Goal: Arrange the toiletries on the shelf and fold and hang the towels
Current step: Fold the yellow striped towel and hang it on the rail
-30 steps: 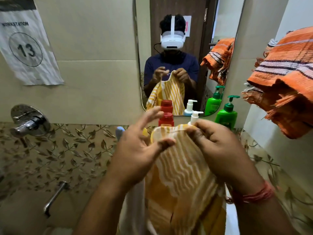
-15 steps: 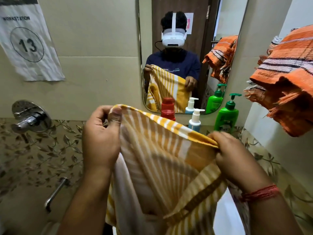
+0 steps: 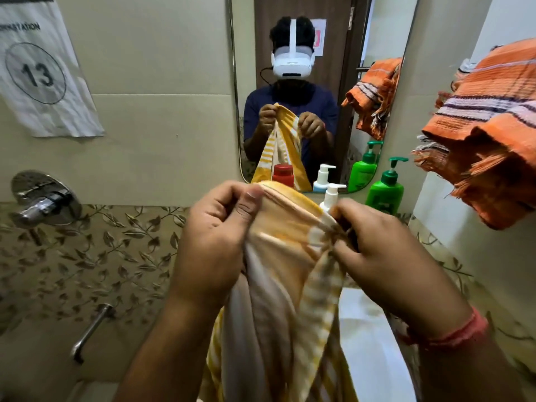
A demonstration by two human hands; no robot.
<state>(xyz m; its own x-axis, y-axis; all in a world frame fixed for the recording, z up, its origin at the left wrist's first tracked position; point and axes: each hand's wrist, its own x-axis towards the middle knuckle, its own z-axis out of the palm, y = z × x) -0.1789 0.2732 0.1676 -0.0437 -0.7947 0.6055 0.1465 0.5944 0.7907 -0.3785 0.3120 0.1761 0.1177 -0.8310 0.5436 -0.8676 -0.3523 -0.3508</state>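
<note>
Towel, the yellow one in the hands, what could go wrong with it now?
1. The towel hangs close to the white pump bottle; a swing might knock it over.
2. The left hand and right hand pinch only its top edge, so a corner may slip.

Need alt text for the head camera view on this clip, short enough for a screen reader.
Both hands, left hand and right hand, pinch the top edge of a yellow striped towel held up before a bathroom mirror. Behind it on the shelf stand a white pump bottle and a green pump bottle; an orange striped towel hangs at right.
</note>
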